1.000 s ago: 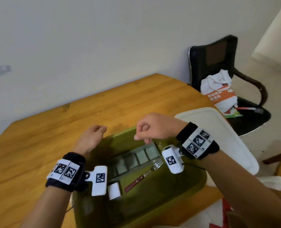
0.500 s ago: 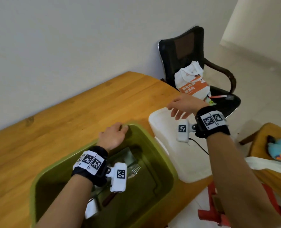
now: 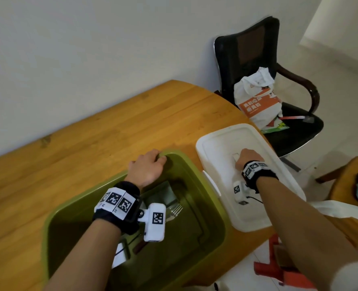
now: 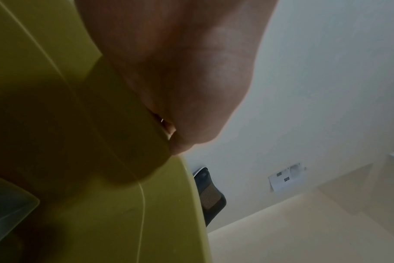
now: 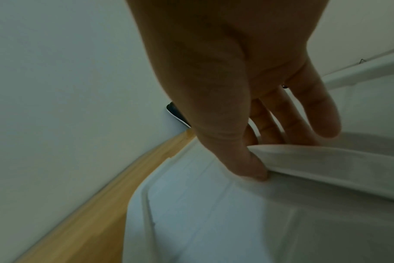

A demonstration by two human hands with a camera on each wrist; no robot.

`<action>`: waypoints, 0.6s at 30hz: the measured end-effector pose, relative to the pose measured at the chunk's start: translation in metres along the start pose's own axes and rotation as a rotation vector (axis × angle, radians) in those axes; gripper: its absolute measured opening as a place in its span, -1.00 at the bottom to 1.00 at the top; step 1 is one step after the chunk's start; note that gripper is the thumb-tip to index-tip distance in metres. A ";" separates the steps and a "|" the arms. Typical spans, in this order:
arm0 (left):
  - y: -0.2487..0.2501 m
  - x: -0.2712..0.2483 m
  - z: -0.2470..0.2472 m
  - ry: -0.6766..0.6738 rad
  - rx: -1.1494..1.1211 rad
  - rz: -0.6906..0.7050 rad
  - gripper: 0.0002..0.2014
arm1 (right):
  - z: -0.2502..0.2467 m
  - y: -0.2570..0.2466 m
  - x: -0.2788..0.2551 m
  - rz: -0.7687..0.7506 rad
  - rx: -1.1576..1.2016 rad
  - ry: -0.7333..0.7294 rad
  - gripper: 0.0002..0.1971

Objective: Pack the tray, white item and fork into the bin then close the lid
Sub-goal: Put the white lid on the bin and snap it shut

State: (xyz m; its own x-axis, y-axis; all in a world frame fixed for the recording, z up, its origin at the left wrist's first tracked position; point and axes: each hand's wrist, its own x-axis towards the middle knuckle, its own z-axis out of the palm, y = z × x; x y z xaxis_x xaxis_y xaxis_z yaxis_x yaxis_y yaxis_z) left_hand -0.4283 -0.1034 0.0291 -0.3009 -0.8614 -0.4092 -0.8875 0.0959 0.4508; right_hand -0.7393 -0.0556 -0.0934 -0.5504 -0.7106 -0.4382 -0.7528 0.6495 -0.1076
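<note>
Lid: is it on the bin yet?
No, the lid lies on the table beside the open bin, right hand on it.

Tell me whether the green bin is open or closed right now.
Open. The bin has no cover: the fork shows inside it, and the white lid lies beside it on the table, under the right hand.

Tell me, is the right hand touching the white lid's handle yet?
Touching. The right wrist view shows the right hand with its thumb under the raised handle of the white lid, fingers behind it.
</note>
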 end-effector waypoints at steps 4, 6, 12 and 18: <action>0.000 0.001 0.000 -0.003 -0.007 0.000 -0.66 | -0.009 0.002 -0.001 -0.024 -0.020 0.003 -0.78; -0.001 0.001 0.001 -0.003 -0.002 0.003 -0.64 | -0.022 0.002 -0.003 -0.013 -0.003 0.016 -0.74; -0.002 0.000 0.000 -0.021 -0.040 0.002 -0.56 | -0.105 -0.008 -0.015 -0.086 0.204 0.043 -0.58; -0.016 -0.012 -0.012 -0.014 -0.677 0.036 -0.67 | -0.189 -0.056 -0.077 -0.369 0.249 0.106 -0.66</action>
State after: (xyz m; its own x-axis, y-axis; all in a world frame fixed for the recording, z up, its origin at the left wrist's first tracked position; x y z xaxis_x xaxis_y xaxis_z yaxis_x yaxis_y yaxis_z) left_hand -0.4058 -0.1004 0.0366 -0.3351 -0.8564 -0.3928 -0.4635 -0.2132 0.8601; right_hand -0.7234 -0.0884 0.1153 -0.3058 -0.9219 -0.2381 -0.8026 0.3841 -0.4564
